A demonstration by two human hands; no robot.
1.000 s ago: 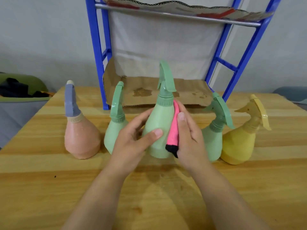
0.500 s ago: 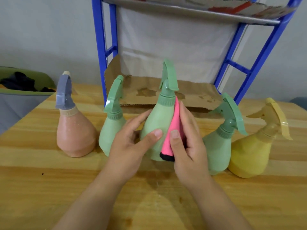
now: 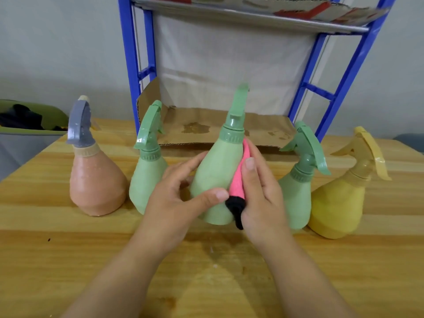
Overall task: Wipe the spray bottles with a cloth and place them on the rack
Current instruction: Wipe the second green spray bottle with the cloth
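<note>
Both bare forearms reach forward, converging. The left hand [image 3: 174, 203] grips the green bottle [image 3: 215, 171], thumb across its front. The right hand [image 3: 261, 196] pinches the pink cloth [image 3: 238, 180] between thumb and fingers against the bottle's side.

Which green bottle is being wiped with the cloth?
The middle green bottle: the left hand grips it and the right hand holds the cloth against its side. The left green bottle and right green bottle have none.

A pale grey wall [image 3: 57, 42] backs a light wooden plank table [image 3: 68, 260] under soft, even light, a white sheet [image 3: 229, 65] hanging at far centre, a green-rimmed grey bin [image 3: 23, 150] with dark contents at far left, a bluish-grey shape [image 3: 410, 141] at far right.
</note>
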